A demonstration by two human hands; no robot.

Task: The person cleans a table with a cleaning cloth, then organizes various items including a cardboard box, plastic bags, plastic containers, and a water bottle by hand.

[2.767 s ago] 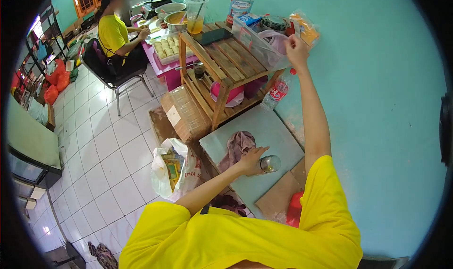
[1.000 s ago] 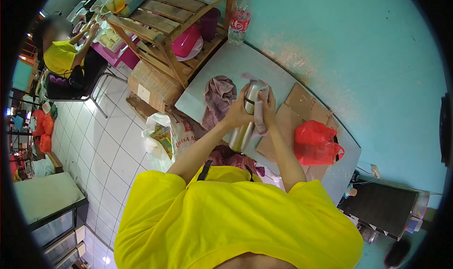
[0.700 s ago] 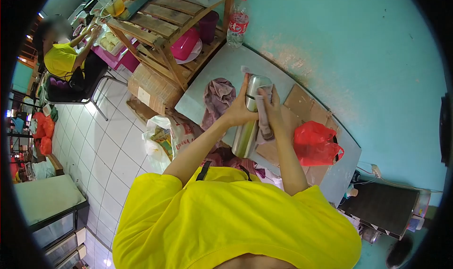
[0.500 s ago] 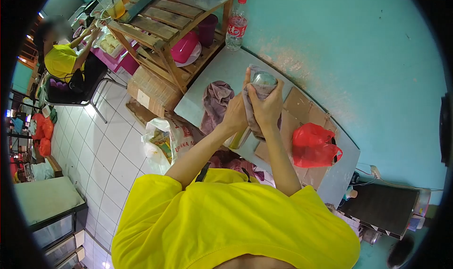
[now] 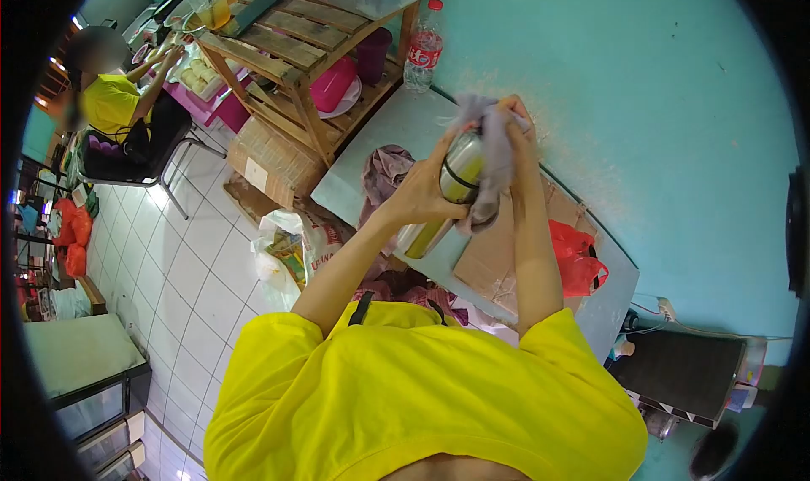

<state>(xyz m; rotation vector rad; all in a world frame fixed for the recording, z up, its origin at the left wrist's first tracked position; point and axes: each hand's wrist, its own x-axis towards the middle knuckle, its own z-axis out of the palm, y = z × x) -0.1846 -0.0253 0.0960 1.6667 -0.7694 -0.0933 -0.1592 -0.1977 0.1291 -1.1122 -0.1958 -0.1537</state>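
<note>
At far left, another person in a yellow shirt (image 5: 108, 101) sits on a chair at a table of food. Right of them stands a wooden shelf (image 5: 291, 46), with a cardboard box (image 5: 268, 159) and a white plastic bag (image 5: 283, 253) on the tiled floor below. Next comes a low grey table (image 5: 384, 131) with a crumpled cloth (image 5: 384, 164) lying on it. Above this table the wearer's left hand (image 5: 415, 198) is closed around the middle of a steel flask (image 5: 451, 186), held tilted in the air. The right hand (image 5: 510, 122) grips a grey rag (image 5: 496, 164) draped over the flask's upper end. The step appears to be wiping the flask; next, the rag likely needs drawing along the body while the left hand holds firm. Further right lies a red plastic bag (image 5: 578, 257) on cardboard.
</note>
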